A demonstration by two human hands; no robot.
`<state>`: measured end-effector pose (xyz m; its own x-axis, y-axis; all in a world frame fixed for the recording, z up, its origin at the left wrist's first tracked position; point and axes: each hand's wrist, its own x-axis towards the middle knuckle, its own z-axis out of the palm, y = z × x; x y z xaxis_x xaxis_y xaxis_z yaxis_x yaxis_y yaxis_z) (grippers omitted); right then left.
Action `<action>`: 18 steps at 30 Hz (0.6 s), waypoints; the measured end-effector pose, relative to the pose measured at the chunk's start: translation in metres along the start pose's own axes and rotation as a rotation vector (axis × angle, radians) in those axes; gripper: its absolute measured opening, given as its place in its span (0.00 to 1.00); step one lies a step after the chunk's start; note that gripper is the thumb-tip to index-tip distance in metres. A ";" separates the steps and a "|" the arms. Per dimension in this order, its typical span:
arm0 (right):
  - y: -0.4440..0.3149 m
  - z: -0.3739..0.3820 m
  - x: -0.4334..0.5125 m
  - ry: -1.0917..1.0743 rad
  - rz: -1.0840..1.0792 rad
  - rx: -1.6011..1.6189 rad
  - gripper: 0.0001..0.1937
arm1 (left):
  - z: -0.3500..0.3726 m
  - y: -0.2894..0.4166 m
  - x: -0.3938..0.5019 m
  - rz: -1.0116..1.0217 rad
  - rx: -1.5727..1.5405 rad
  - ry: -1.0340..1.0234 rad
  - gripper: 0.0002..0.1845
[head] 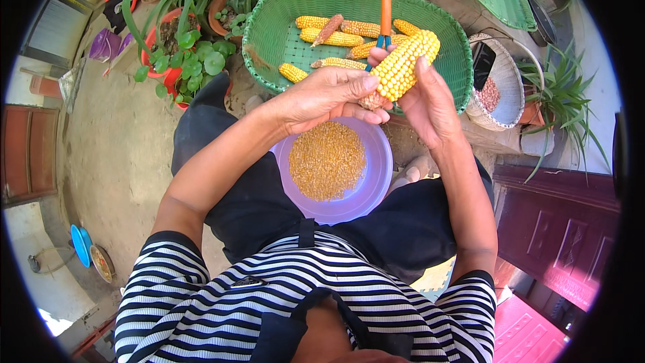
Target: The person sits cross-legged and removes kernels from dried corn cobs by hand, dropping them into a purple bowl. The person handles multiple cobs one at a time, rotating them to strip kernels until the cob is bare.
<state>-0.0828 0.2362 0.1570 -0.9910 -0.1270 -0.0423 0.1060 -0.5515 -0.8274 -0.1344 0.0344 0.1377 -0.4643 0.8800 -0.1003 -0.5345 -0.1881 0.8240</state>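
Observation:
My left hand [330,93] and my right hand [428,96] hold one large ear of yellow corn [405,66] between them, tilted, over the near edge of a green woven basket [267,5]. The left fingers grip its lower end; the right thumb lies on its right side. Several more ears of corn [335,38] and a reddish-brown cob [328,29] lie in the basket. The basket's handle [385,0], wrapped in orange, arches behind the held ear. Below my hands, between my legs, a purple basin [378,161] holds loose corn kernels [327,161].
Potted plants [194,60] stand left of the basket. To its right, a white woven basket [509,106] holds a black phone [484,63] and pinkish nuts or beans [488,95]. A green tray [519,10] of pale nuts lies at the upper right. Blue basin [79,246] at the far left.

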 end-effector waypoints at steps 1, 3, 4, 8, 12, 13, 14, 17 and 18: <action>-0.002 -0.004 0.003 0.000 -0.020 0.026 0.26 | 0.002 0.000 0.000 0.006 -0.002 -0.011 0.28; -0.007 -0.007 0.007 0.077 -0.054 0.068 0.23 | 0.009 -0.002 0.001 0.014 -0.005 -0.034 0.28; -0.007 -0.010 0.011 0.114 -0.068 0.094 0.23 | 0.012 0.000 0.001 -0.008 -0.059 -0.055 0.28; -0.009 -0.010 0.018 0.195 -0.090 0.132 0.21 | 0.016 -0.006 0.005 -0.006 -0.180 -0.030 0.24; -0.009 -0.010 0.022 0.195 -0.100 0.120 0.18 | 0.017 -0.011 0.011 -0.015 -0.338 -0.018 0.23; -0.008 -0.009 0.022 0.207 -0.101 0.112 0.18 | 0.018 -0.012 0.013 -0.029 -0.363 0.012 0.23; -0.006 -0.009 0.023 0.206 -0.107 0.075 0.17 | 0.018 -0.012 0.014 -0.042 -0.388 0.042 0.22; 0.001 -0.005 0.028 0.232 -0.113 -0.017 0.15 | 0.022 -0.023 0.021 -0.039 -0.304 0.143 0.24; 0.004 -0.004 0.030 0.262 -0.118 -0.029 0.14 | 0.024 -0.024 0.022 -0.049 -0.295 0.177 0.24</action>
<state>-0.1123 0.2329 0.1501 -0.9841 0.1562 -0.0845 -0.0104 -0.5255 -0.8507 -0.1150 0.0686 0.1288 -0.5343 0.8068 -0.2523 -0.7283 -0.2879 0.6219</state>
